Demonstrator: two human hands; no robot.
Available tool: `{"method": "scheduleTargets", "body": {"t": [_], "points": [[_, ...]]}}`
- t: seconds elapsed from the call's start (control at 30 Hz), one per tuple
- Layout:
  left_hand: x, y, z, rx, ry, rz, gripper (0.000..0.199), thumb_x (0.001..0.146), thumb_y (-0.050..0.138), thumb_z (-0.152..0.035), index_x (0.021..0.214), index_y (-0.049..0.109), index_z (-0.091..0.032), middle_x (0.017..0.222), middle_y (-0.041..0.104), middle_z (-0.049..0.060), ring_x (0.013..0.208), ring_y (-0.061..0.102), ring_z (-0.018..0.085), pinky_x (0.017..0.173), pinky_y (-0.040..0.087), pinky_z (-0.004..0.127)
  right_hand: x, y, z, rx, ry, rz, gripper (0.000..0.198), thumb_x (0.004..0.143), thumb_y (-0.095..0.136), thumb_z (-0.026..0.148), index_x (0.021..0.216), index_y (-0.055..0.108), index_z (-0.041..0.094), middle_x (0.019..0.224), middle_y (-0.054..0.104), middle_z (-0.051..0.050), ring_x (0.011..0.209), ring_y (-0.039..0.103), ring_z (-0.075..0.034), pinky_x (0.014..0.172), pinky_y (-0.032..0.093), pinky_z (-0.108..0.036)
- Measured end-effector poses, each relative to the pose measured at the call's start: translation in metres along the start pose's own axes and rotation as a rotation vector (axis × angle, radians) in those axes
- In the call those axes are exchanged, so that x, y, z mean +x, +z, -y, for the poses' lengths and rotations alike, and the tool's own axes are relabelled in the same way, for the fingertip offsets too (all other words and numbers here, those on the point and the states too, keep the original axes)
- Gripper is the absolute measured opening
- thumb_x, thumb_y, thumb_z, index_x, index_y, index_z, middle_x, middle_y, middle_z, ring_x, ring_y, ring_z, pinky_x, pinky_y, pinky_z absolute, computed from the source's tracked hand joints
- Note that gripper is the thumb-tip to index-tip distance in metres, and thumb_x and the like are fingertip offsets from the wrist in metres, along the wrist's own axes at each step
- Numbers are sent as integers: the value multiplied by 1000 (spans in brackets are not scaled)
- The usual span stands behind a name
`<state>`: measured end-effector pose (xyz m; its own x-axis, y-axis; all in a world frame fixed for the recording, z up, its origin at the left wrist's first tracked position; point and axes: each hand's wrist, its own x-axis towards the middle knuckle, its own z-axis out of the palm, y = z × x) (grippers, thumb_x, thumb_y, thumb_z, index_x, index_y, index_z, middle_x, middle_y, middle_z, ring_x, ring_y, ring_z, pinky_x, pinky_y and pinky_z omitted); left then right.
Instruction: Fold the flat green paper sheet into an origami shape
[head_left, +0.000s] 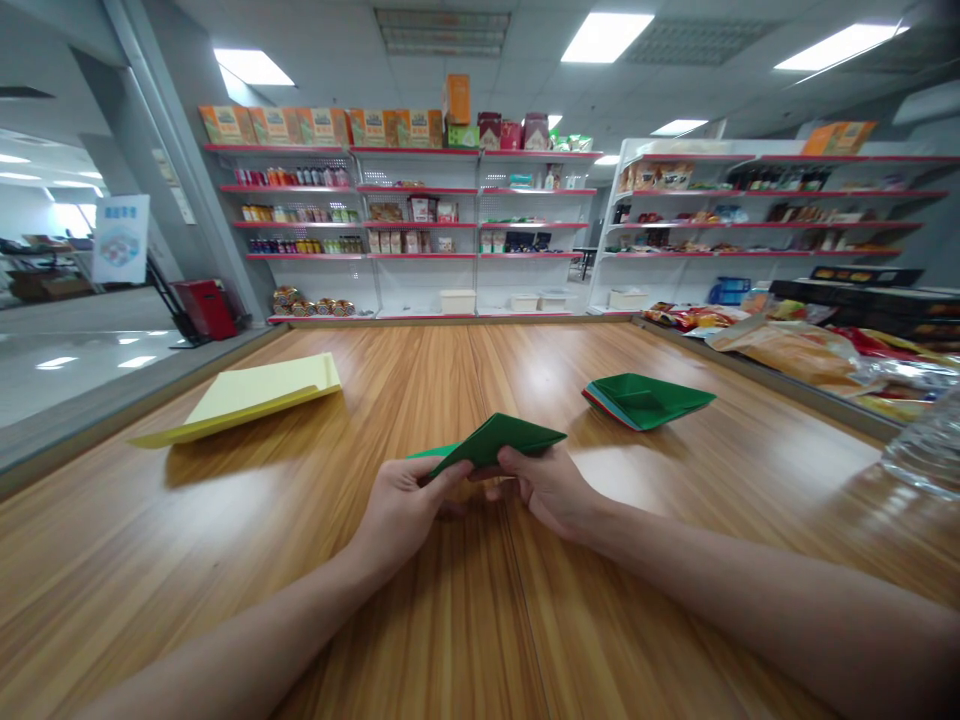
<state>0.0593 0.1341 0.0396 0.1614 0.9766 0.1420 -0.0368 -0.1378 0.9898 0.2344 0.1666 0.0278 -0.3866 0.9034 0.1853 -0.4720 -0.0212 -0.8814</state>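
Observation:
A folded sheet of green paper is held above the table between both hands. My left hand pinches its lower left edge, thumb on top. On the right, my right hand grips the lower right edge, its thumb pressed on the near side. The fingers beneath the paper are partly hidden. Beyond my right hand lies a stack of folded papers, green on top with red, white and blue edges below. A pile of yellow paper sheets lies to the left, its near edge curling up.
The wooden table has a raised rim. At the right edge stands a clear plastic container. Snack packages are heaped beyond the right rim. Stocked shelves line the back, and a red box stands on the floor at left.

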Motion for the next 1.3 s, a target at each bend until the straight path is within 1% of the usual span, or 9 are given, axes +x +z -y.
{"method": "scheduleTargets", "body": {"t": [0.2, 0.43, 0.5, 0.6, 0.7, 0.8, 0.9, 1.03, 1.3], "points": [[-1, 1, 5, 77, 66, 32, 25, 80, 66, -38, 91, 76, -17, 91, 72, 7, 80, 67, 23, 56, 58, 27, 1, 2, 2, 15, 39, -46, 28, 71, 77, 32, 89, 67, 14, 77, 72, -6, 62, 68, -16, 53, 54, -23], [1, -1, 2, -159, -94, 70, 32, 77, 70, -36, 101, 70, -14, 98, 72, 12, 89, 69, 29, 55, 57, 27, 0, 6, 3, 51, 8, -38, 26, 64, 82, 24, 83, 68, 12, 79, 72, -7, 68, 68, -16, 58, 55, -23], [0, -1, 2, -159, -120, 72, 30, 77, 70, -35, 98, 70, -13, 90, 73, 13, 81, 71, 27, 50, 55, 24, 1, 6, 4, 57, 17, -43, 26, 66, 81, 26, 85, 68, 13, 77, 72, -6, 64, 68, -15, 56, 55, -22], [0, 0, 2, -63, -152, 70, 30, 79, 67, -39, 87, 70, -11, 64, 71, 10, 52, 68, 22, 35, 47, 20, 1, 5, 5, 50, 28, -28, 25, 71, 78, 28, 88, 67, 13, 77, 72, -6, 63, 68, -15, 57, 56, -23], [0, 0, 1, -61, -117, 46, 31, 81, 65, -39, 87, 69, -10, 66, 71, 10, 41, 64, 18, 32, 45, 20, 1, 3, 4, 40, 23, -21, 27, 71, 78, 29, 90, 67, 14, 81, 73, -7, 69, 70, -17, 58, 57, -22], [1, -1, 0, -123, -78, 28, 29, 79, 67, -36, 89, 70, -9, 83, 73, 14, 50, 67, 18, 37, 48, 20, 2, 0, 3, 59, 22, -43, 34, 68, 79, 35, 93, 67, 14, 86, 73, -9, 71, 71, -19, 53, 56, -22], [3, -3, 0, -177, -76, -4, 31, 75, 71, -37, 90, 71, -9, 96, 72, 16, 66, 71, 24, 40, 51, 21, 3, -2, 4, 105, 18, -76, 37, 66, 80, 38, 89, 67, 12, 84, 73, -10, 68, 70, -17, 49, 55, -19], [3, -3, 1, -205, -83, -59, 35, 72, 74, -38, 91, 71, -8, 96, 72, 18, 89, 69, 33, 42, 54, 23, 4, -3, 7, 144, 55, -115, 37, 67, 79, 41, 87, 66, 12, 83, 73, -10, 68, 71, -18, 53, 56, -18], [5, -1, 6, -307, -72, -3, 33, 73, 75, -29, 100, 70, -10, 102, 71, 17, 94, 67, 31, 52, 56, 23, 5, -2, 1, 79, -19, -27, 32, 73, 75, 40, 87, 68, 11, 80, 72, -9, 71, 69, -17, 62, 54, -25]]}}
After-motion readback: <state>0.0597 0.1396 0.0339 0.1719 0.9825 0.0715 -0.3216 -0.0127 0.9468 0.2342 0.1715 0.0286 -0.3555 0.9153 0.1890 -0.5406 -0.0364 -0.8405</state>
